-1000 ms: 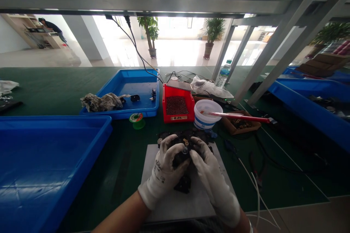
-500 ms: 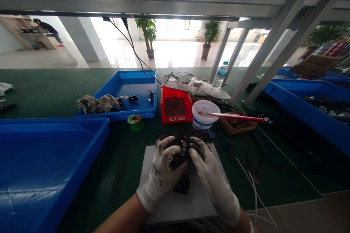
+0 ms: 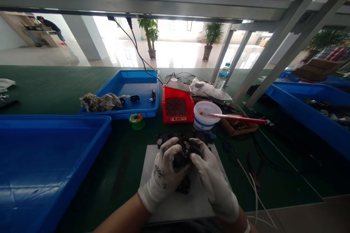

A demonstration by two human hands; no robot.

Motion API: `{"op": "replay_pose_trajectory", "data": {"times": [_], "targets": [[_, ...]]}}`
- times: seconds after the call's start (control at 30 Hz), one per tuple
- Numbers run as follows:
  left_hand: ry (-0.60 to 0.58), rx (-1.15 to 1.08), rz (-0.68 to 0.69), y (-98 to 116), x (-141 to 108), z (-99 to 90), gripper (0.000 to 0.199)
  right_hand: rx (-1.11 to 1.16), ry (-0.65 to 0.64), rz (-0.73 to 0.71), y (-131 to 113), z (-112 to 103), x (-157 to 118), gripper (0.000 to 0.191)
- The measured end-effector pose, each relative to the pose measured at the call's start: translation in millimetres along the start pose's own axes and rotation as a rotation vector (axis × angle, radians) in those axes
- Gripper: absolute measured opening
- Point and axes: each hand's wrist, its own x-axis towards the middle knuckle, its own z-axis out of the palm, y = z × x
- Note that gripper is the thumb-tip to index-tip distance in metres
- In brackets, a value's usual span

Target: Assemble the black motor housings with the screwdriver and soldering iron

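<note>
Both hands wear white gloves and are closed around a black part with small brass-coloured pieces (image 3: 186, 145) on its upper face. My left hand (image 3: 166, 169) grips its left side, fingers curled over it and thumb below. From the right, my right hand (image 3: 212, 173) holds it with thumb and fingertips. Its exact kind is hard to make out, since the gloves cover much of it. Beneath is a pale flat board (image 3: 199, 204), where another black part (image 3: 183, 185) lies partly hidden by my left hand. Several similar black parts (image 3: 161, 139) sit in a row just beyond.
Ahead stand a red bin of small pieces (image 3: 178, 119), a white tub (image 3: 203, 120) with a red-handled tool across it, and a cardboard tray (image 3: 237, 125). Blue trays (image 3: 90, 153) flank the left; a solder spool (image 3: 136, 121) is nearby. Pliers (image 3: 254, 174) lie right. A metal shelf frame (image 3: 164, 5) crosses above.
The view has shifted slightly, so the scene sits a little further right. Both hands keep hold of the black part, which is tilted slightly differently.
</note>
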Motion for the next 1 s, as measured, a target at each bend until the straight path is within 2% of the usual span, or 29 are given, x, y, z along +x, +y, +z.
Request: {"op": "replay_pose_trajectory", "data": {"times": [0.23,0.6,0.77,0.83,0.87,0.97,1.0], "targets": [[-0.013,-0.016,0.028,1,-1,0.5,0.057,0.01,0.023,0.004,4,-1,1,0.041],[-0.028,-0.043,-0.011,-1,-1,0.0,0.058,-0.011,0.056,-0.003,7,2,2,0.041],[-0.035,-0.049,-0.073,-1,0,0.4,0.059,-0.043,0.03,0.015,-4,-10,-1,0.048],[-0.027,-0.041,-0.135,-2,2,-1.2,0.061,-0.078,0.1,-0.012,-16,-22,-1,0.056],[-0.024,-0.038,-0.167,-3,3,-2.2,0.062,-0.117,0.175,-0.062,-23,-30,2,0.057],[-0.041,-0.047,-0.238,-4,6,-4.3,0.065,-0.257,0.462,-0.317,-45,-55,26,0.053],[-0.052,-0.054,-0.249,-4,6,-4.3,0.064,-0.28,0.516,-0.373,-51,-62,39,0.054]]}}
